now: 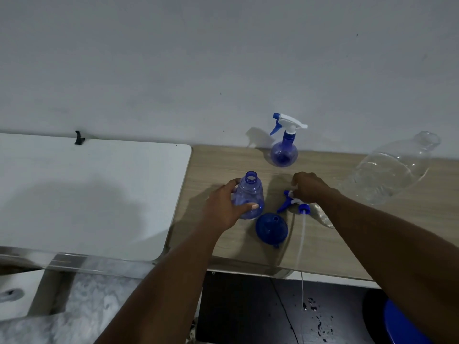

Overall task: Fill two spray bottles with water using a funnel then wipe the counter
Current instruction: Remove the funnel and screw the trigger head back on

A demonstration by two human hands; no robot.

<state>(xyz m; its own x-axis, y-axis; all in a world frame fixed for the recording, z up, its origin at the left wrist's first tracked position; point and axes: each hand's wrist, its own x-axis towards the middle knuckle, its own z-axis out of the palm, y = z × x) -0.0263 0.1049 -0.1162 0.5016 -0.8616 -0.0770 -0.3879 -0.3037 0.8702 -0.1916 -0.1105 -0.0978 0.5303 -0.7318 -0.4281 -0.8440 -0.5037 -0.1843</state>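
An open blue spray bottle [250,192] with no cap stands on the wooden counter [347,239]; my left hand [224,206] is wrapped around its left side. My right hand [310,186] rests on the removed sprayer head [291,201], which lies on the counter with its white dip tube [302,244] trailing past the front edge. A blue funnel [271,229] lies wide side up just in front of the bottle. A second blue spray bottle [284,148] with its white-and-blue trigger head on stands at the back by the wall.
A large clear plastic bottle [390,175] lies tilted at the right of the counter, holding some water. A white tabletop [94,194] adjoins the counter on the left. A blue stool [402,324] and dark floor show below the counter's front edge.
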